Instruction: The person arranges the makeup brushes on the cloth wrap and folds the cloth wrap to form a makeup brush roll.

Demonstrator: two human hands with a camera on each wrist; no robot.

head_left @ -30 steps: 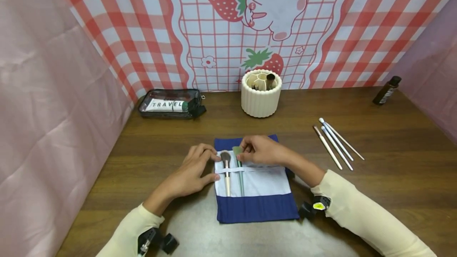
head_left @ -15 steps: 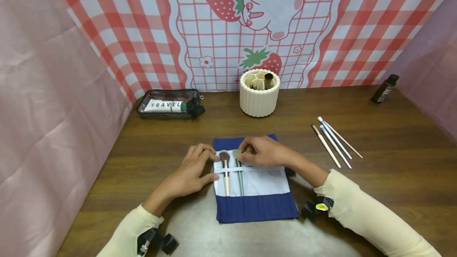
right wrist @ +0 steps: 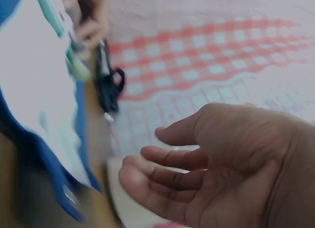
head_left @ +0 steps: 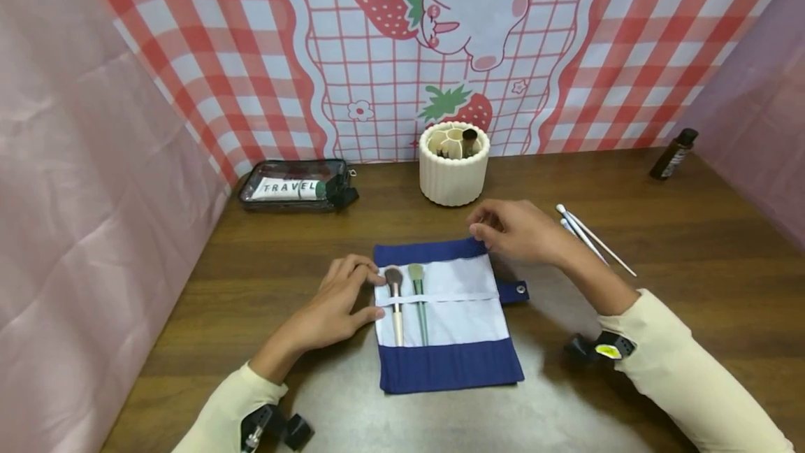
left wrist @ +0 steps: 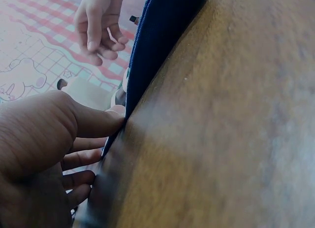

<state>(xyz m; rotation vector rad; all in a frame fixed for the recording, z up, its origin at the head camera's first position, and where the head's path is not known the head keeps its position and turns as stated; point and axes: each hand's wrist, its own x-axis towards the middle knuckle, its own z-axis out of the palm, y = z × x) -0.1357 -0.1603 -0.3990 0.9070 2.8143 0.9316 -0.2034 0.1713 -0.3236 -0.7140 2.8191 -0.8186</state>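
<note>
**Brush roll: two in, more loose on the right**

Seeing the brush roll (head_left: 449, 369) spread flat at table centre, near the cup (head_left: 454, 175). Done: dark-headed brush (head_left: 398, 324) and green brush (head_left: 423, 320) sit side by side under the strap (head_left: 465, 297), left half. Left, I'd judge: the right half of the strap, with white brushes (head_left: 588, 232) lying right of the roll as likely candidates. Call it early.

Left hand (head_left: 336, 303) rests on the roll's left edge, fingers loosely spread. Right hand (head_left: 525, 233) is at the far right corner, fingers loosely bent, holding nothing; can't tell if it touches cloth.

Right arm covers part of the white brushes; exact count unclear. My right wrist feed is blurred.
</note>
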